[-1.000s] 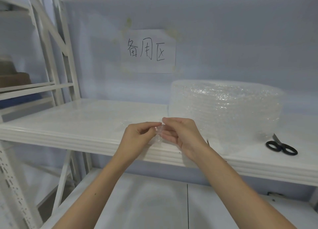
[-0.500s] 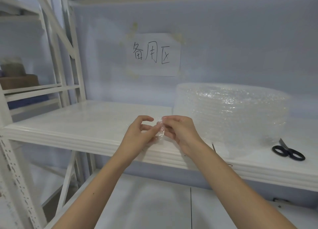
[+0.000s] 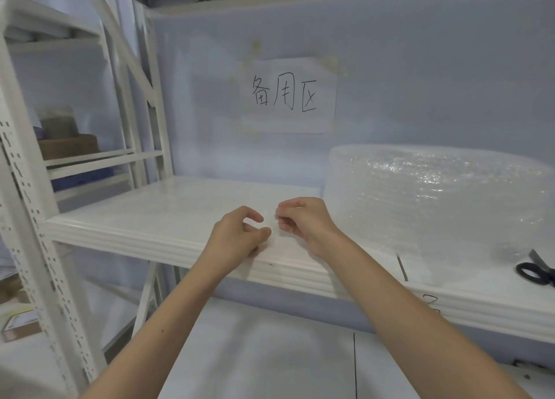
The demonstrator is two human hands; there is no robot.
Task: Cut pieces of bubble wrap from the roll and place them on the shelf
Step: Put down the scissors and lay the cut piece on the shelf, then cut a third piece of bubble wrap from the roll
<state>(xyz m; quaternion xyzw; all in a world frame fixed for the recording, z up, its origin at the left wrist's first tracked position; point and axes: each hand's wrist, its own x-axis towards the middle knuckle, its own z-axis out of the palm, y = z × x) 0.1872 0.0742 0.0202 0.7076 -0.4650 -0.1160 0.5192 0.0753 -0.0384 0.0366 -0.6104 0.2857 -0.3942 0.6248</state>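
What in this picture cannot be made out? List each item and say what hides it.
- Scissors: head view, the right frame edge cuts off part of them.
- Bubble wrap piece: clear film between the left hand and right hand, its outline lost against the white shelf.
- Boxes on the left rack: blurred, contents unreadable.

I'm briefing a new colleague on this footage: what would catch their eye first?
Probably the big bubble wrap roll standing on the right of the white shelf, and the handwritten paper sign on the wall above. Then the left hand and right hand close together at the shelf's front, and black scissors at far right.
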